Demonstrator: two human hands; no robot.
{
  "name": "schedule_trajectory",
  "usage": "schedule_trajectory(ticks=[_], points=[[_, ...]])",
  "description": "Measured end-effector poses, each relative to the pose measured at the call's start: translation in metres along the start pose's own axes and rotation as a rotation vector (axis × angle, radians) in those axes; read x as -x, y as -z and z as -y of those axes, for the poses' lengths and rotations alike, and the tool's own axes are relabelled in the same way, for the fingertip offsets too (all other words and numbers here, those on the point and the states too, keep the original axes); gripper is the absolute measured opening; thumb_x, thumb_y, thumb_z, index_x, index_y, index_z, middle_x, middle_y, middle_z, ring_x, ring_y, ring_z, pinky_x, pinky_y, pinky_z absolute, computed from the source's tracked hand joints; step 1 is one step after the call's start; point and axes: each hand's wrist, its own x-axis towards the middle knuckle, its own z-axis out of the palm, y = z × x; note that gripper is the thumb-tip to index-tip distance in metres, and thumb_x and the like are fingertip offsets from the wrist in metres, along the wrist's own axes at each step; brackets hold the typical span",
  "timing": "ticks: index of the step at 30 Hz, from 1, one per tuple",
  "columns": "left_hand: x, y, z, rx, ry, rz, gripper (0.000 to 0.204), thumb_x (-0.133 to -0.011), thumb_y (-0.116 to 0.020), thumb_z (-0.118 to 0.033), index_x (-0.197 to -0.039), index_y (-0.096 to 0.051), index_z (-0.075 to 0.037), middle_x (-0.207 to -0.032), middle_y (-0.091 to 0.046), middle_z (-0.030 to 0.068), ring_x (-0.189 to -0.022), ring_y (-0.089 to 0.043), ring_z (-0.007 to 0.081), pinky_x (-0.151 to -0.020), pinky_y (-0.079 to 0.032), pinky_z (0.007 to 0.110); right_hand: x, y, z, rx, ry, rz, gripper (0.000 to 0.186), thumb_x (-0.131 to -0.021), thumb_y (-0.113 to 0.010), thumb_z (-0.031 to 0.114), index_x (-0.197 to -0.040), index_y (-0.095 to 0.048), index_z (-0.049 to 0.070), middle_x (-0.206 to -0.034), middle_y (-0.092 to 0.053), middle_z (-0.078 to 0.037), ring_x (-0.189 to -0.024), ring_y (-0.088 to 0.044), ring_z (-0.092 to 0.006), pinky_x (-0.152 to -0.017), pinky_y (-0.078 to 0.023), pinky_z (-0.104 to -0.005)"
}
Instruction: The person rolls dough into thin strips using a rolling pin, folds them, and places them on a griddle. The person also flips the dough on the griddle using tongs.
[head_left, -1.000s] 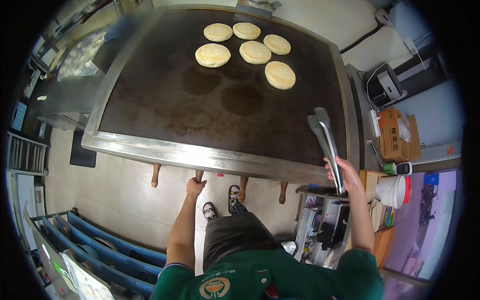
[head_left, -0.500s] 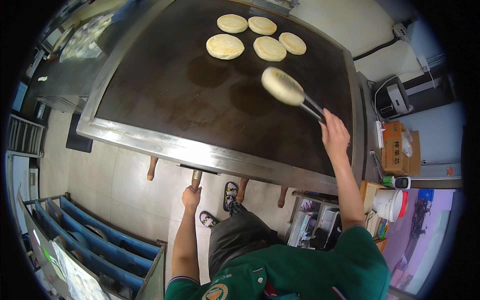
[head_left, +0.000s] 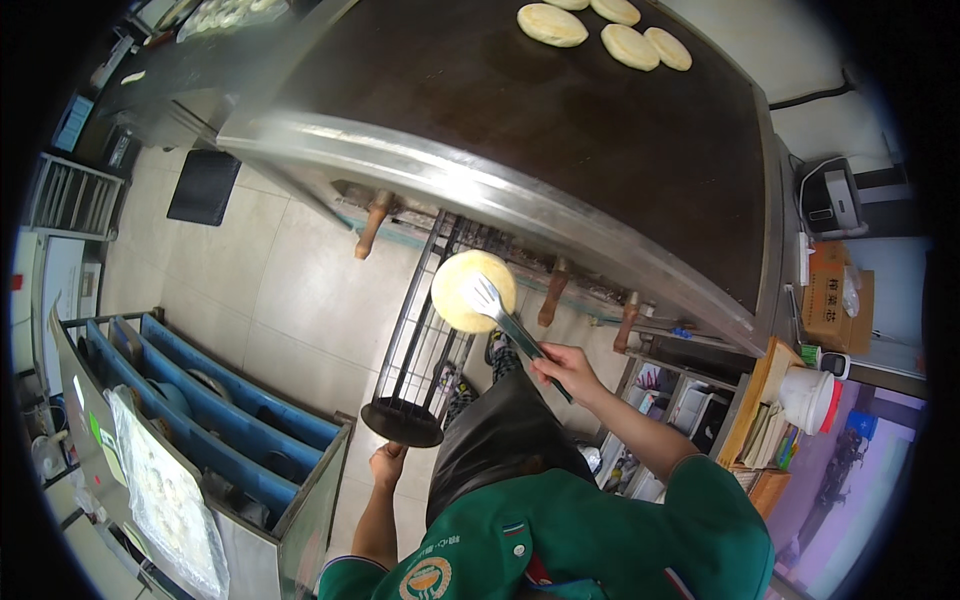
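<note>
My left hand (head_left: pixel 388 464) is closed round the handle of a pulled-out wire rack (head_left: pixel 400 345), just behind its dark rounded front plate (head_left: pixel 402 422). The handle itself is mostly covered by my fingers. In my right hand (head_left: pixel 568 370) are metal tongs (head_left: pixel 512 326) with a dark handle. Their fork-like end lies over a round pale flatbread (head_left: pixel 453 298), held above the rack's inner end, below the griddle's front edge. Whether the bread touches the rack I cannot tell. Several more flatbreads (head_left: pixel 552 26) lie at the far side of the dark griddle (head_left: pixel 520 110).
The griddle's steel rim (head_left: pixel 430 165) runs across in front of me. More wooden handles (head_left: pixel 553 292) stick out beneath it. A cabinet with blue compartments (head_left: pixel 225 410) stands at the left; shelves with containers (head_left: pixel 690 410) and a white bucket (head_left: pixel 805 398) are at the right.
The rack has been drawn out from under the griddle toward me by my left hand. My right hand has brought the flatbread in the tongs down from above the griddle to the rack.
</note>
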Motion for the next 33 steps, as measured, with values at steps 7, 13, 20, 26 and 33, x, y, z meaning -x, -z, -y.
schedule_trajectory(ticks=[7, 13, 20, 26, 33], points=[[0.023, 0.010, 0.094, -0.063, 0.090, 0.123, 0.034, -0.077, -0.078, -0.047, -0.083, -0.077, -0.014, -0.080, -0.072, 0.0132, -0.081, -0.071, 0.0324, -0.072, -0.054, 0.041, -0.126, -0.003, -0.074, -0.304, -0.064, -0.088, 0.020, -0.099, -0.058, 0.022, -0.099, -0.063, 0.003, -0.083, -0.063, -0.001, -0.069, -0.059, -0.0074, -0.060, -0.048, -0.0219], [0.028, 0.012, 0.077, -0.210, 0.137, 0.093, 0.036, -0.078, -0.076, -0.050, -0.083, -0.076, -0.014, -0.084, -0.073, 0.0112, -0.085, -0.070, 0.0317, -0.075, -0.054, 0.042, -0.024, 0.056, -0.083, -0.080, -0.323, -0.045, 0.020, -0.097, -0.061, 0.018, -0.106, -0.064, 0.000, -0.089, -0.068, -0.007, -0.074, -0.065, -0.0146, -0.064, -0.051, -0.0262], [0.040, 0.002, 0.070, -0.225, 0.214, 0.038, 0.032, -0.081, -0.073, -0.044, -0.080, -0.075, -0.012, -0.081, -0.073, 0.0114, -0.082, -0.070, 0.0327, -0.081, -0.051, 0.044, -0.007, 0.091, 0.199, -0.024, -0.001, 0.087, 0.043, -0.090, -0.068, 0.031, -0.114, -0.062, -0.005, -0.086, -0.069, -0.011, -0.064, -0.068, -0.0171, -0.058, -0.059, -0.0301], [0.036, 0.011, 0.067, -0.273, 0.163, 0.024, 0.036, -0.085, -0.065, -0.044, -0.083, -0.074, -0.010, -0.085, -0.072, 0.0160, -0.088, -0.069, 0.0356, -0.086, -0.049, 0.048, -0.226, 0.149, 0.330, -0.178, 0.087, -0.216, 0.036, -0.095, -0.065, 0.031, -0.109, -0.061, -0.001, -0.095, -0.068, -0.013, -0.074, -0.069, -0.0188, -0.061, -0.058, -0.0283], [0.056, 0.009, 0.058, -0.232, 0.206, 0.012, 0.040, -0.088, -0.060, -0.042, -0.090, -0.072, -0.004, -0.092, -0.070, 0.0225, -0.093, -0.067, 0.0397, -0.085, -0.051, 0.050, -0.203, 0.078, 0.312, 0.065, 0.381, -0.160, 0.027, -0.098, -0.059, 0.022, -0.111, -0.062, -0.001, -0.089, -0.066, -0.007, -0.068, -0.058, -0.0101, -0.061, -0.049, -0.0232]])
